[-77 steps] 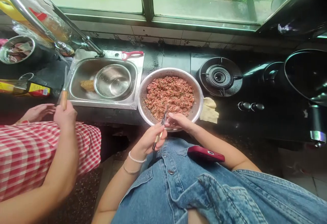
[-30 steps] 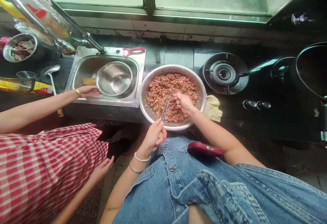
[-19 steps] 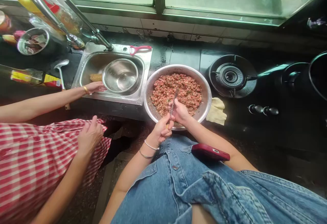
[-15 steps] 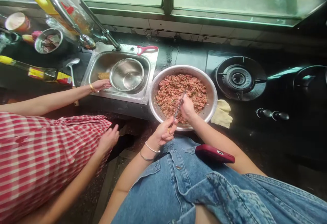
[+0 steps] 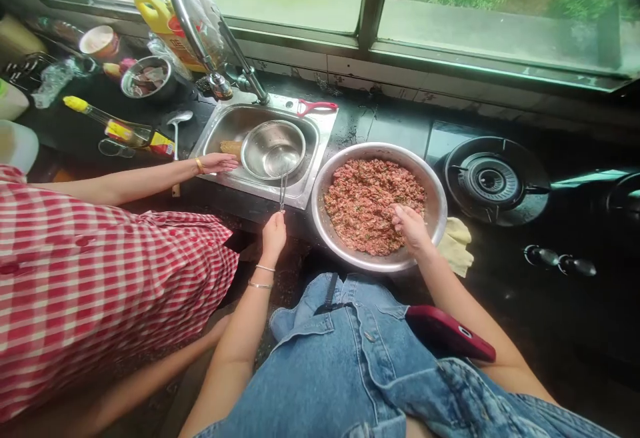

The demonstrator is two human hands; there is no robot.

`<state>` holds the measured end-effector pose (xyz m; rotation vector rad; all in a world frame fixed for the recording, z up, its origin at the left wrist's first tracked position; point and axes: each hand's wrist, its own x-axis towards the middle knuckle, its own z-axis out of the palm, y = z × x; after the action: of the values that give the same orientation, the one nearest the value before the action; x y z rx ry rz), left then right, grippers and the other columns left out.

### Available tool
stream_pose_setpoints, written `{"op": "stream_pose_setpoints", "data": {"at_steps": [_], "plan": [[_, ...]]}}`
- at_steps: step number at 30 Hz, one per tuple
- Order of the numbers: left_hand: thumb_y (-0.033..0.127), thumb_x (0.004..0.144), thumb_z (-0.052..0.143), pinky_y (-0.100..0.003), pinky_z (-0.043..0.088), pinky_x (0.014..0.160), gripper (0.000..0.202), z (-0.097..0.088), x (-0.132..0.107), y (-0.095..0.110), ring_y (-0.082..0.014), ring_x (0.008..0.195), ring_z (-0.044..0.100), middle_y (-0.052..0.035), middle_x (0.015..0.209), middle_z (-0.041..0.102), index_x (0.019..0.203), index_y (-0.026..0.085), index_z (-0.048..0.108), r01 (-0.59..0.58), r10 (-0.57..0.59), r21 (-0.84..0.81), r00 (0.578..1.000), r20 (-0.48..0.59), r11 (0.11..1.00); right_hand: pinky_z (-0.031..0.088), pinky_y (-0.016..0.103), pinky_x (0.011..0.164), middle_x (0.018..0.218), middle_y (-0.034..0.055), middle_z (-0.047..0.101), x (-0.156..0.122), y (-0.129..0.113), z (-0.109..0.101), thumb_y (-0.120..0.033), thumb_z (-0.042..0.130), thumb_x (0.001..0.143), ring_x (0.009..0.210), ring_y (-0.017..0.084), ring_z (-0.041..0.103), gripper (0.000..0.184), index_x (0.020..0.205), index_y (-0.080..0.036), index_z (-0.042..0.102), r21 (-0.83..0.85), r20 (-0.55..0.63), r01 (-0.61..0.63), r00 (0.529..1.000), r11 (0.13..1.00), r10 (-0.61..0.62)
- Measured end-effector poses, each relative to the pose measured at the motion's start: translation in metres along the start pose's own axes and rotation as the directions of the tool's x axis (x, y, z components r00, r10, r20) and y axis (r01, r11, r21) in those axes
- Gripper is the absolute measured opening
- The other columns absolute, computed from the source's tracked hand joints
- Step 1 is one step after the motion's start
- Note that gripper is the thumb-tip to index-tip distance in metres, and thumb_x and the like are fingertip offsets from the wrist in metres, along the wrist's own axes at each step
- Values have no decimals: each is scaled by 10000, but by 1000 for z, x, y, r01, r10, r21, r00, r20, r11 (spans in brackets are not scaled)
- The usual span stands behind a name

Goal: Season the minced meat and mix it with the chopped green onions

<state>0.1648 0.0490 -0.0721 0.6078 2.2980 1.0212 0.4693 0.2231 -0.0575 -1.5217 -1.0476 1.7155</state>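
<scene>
My left hand [image 5: 274, 235] is closed around the lower end of a pair of thin chopsticks [image 5: 283, 191], whose tips are blurred in front of the steel basin [image 5: 255, 148] in the sink. Over the right part of the minced meat [image 5: 367, 205], my right hand [image 5: 412, 227] has its fingers curled together; whether they hold anything is hidden. The meat, flecked with green, fills much of a large metal bowl [image 5: 320, 188] by the counter's front edge.
At left, a co-worker in a checked garment stretches a hand [image 5: 220, 163] to the sink [image 5: 310, 188]. A red peeler [image 5: 317, 106] lies on the sink's back edge. Right of the bowl are a cloth [image 5: 456, 245] and a gas burner [image 5: 493, 181]. A tap [image 5: 220, 85] arches over the sink.
My left hand has moved left with the chopsticks, from the bowl to the sink's front edge. My right hand has drawn away to the bowl's right side. The whole view has shifted.
</scene>
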Motion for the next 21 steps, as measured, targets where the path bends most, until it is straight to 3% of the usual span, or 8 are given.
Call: {"op": "stream_pose_setpoints", "data": {"at_steps": [2,5,12,21], "plan": [[378,991,404,-293,504,746,400,8,5,-6,-214,813,683,-102,857,718,1188,157,673,-78,81,140,997,-15,987,269,202,444,835,19,602,-4,5,-2,-615,812,528,592,75,423,573,874,-180,669,-11,7,-11,1000,1000,11],[357,994,407,-356,494,909,415,25,9,0,-284,1053,679,-165,1125,717,1259,158,657,-133,126,212,991,46,968,277,196,444,824,27,620,-9,7,-4,-579,835,525,597,77,426,549,869,-172,705,0,27,-35,999,999,35],[299,999,405,-411,464,1009,398,58,36,25,-315,1163,641,-175,1252,670,1283,150,642,-290,250,250,952,179,924,260,194,458,646,-17,533,-19,2,0,-533,871,471,566,77,397,535,817,-160,708,63,-12,-84,996,994,85],[257,993,398,-411,431,1035,332,81,75,50,-295,1133,628,-173,1136,689,1121,129,677,-295,272,145,949,160,944,282,214,476,704,-1,570,-27,3,1,-554,844,486,579,89,433,526,815,-173,691,31,-43,-57,997,998,58]]}}
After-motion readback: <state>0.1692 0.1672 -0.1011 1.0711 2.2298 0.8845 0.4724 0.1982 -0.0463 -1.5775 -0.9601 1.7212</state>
